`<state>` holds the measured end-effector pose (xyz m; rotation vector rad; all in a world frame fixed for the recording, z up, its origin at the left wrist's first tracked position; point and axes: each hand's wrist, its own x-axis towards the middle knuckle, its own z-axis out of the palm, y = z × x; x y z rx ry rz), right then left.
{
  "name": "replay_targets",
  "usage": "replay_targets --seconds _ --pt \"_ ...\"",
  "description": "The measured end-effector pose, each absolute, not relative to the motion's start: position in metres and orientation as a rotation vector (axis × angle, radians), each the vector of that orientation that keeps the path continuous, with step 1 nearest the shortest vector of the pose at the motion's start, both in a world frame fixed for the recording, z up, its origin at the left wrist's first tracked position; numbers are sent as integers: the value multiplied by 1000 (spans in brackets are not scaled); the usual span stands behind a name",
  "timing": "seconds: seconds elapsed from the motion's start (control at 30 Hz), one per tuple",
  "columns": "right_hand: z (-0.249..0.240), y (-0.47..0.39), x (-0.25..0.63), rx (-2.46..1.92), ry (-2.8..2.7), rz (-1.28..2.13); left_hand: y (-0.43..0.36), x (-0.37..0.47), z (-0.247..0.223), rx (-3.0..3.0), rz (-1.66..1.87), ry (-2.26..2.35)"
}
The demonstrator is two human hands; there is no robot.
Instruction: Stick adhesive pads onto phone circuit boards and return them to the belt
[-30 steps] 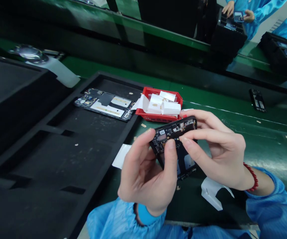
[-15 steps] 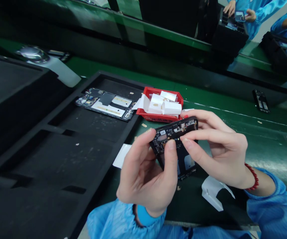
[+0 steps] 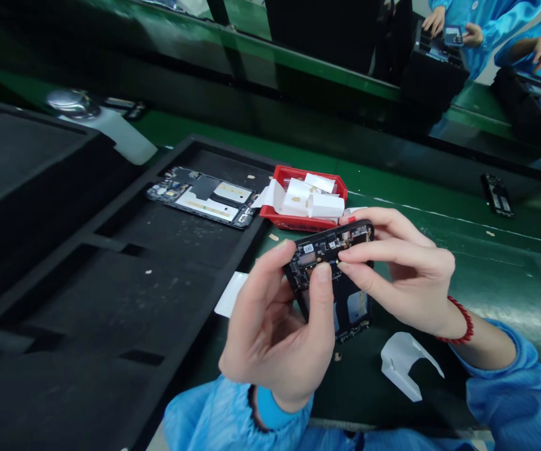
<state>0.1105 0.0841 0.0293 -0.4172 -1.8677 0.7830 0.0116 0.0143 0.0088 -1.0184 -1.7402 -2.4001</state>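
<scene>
An opened phone point(image 3: 345, 285) with its circuit board showing is tilted toward me at the middle of the view. My left hand point(image 3: 282, 326) is closed on its left side, thumb across the board and fingers at the edge and behind. Over the board's right part, my right hand point(image 3: 399, 269) is pinched, thumb and forefinger together; whatever is between the tips is too small to make out. Its other fingers reach behind the phone's top right corner. Beyond the phone, a red bin point(image 3: 305, 222) contains white paper pieces point(image 3: 329, 205).
Another opened phone point(image 3: 205, 197) lies in a black foam tray point(image 3: 124, 307) at left. A tape roll point(image 3: 76, 105) stands behind it. Curled white backing paper point(image 3: 399, 366) lies on the green bench point(image 3: 510, 263). A phone part point(image 3: 498, 195) sits far right. Co-workers' hands point(image 3: 472, 34) show at top right.
My right wrist has shifted slightly left and up, its pinched fingertips still on the board. The phone stays almost in place. A co-worker's hand has come into view at the top right.
</scene>
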Motion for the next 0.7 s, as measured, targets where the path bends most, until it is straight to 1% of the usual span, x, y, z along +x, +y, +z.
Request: replay_targets --seconds 0.4,0.57,0.7 --pt "24 82 108 -488 -1859 791 15 10 9 -1018 -2417 -1743" --pt "26 81 108 -567 -1797 911 14 10 8 -1025 -2373 -1766" --pt "26 78 107 -572 -1730 988 14 10 8 -1030 -2423 -1723"
